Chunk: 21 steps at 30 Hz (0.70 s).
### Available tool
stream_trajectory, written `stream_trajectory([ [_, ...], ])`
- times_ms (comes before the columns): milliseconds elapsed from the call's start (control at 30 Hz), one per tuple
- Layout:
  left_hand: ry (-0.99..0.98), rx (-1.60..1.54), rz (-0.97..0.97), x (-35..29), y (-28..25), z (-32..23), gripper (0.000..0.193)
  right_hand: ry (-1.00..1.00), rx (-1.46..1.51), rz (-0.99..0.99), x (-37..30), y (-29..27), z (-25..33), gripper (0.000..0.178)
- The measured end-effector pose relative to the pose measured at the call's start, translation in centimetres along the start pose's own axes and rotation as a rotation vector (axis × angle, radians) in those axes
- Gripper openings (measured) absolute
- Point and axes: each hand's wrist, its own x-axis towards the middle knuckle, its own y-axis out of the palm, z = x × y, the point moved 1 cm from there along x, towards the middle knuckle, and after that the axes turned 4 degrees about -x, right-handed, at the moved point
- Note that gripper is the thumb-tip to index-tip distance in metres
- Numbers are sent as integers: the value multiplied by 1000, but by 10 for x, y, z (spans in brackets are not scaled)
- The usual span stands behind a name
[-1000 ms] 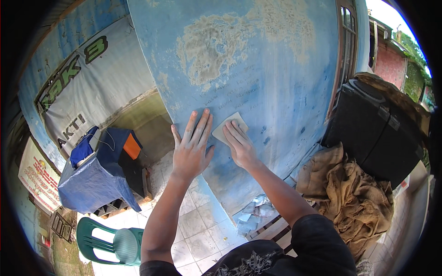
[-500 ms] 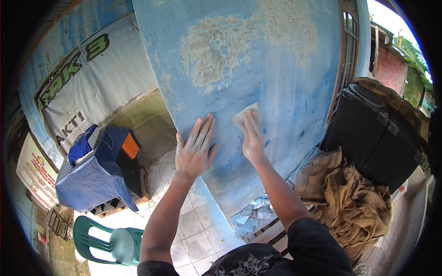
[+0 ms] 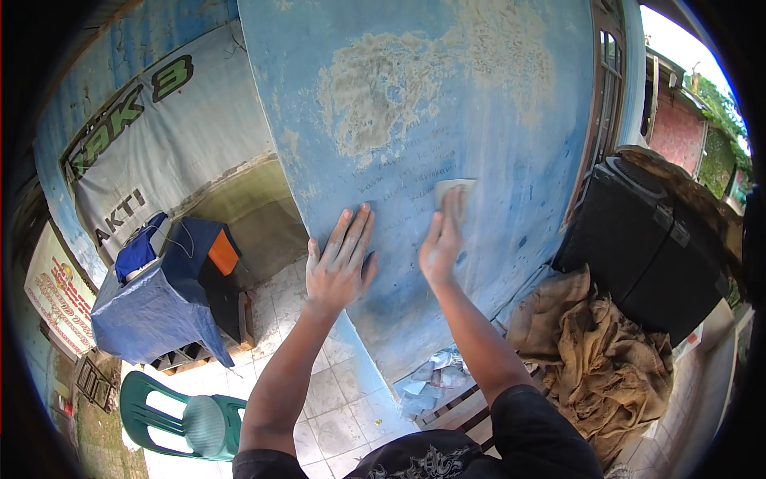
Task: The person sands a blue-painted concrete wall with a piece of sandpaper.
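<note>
A blue painted wall (image 3: 515, 152) stands before me, with bare grey patches high up and faint handwriting lower down. Flat against it, fingers spread, rests my left hand (image 3: 341, 263), which holds nothing. To its right, my right hand (image 3: 441, 246) presses a pale piece of sandpaper (image 3: 463, 187) to the wall below the handwriting. The fingers lie over the sheet and cover part of it; its upper edge shows above the fingertips. Both hands look dusty.
Flakes and scraps (image 3: 435, 377) lie at the wall's foot beside wooden slats. Brown sacking (image 3: 606, 351) and a large black box (image 3: 646, 239) stand to the right. At left are a green plastic chair (image 3: 204, 423) and a blue-covered table (image 3: 148, 315) on the tiled floor.
My right hand has slid the sandpaper a little to the right along the wall, and its fingers have tilted. The left hand stays in about the same place.
</note>
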Motion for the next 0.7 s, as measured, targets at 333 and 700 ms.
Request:
stream_trajectory([
  [333,14,14,-43,0,1,-1,72,32,-113,-129,3,-5,-30,49],
  [700,-1,-36,-64,-1,-1,0,72,-139,-58,-41,-2,-6,-4,41],
])
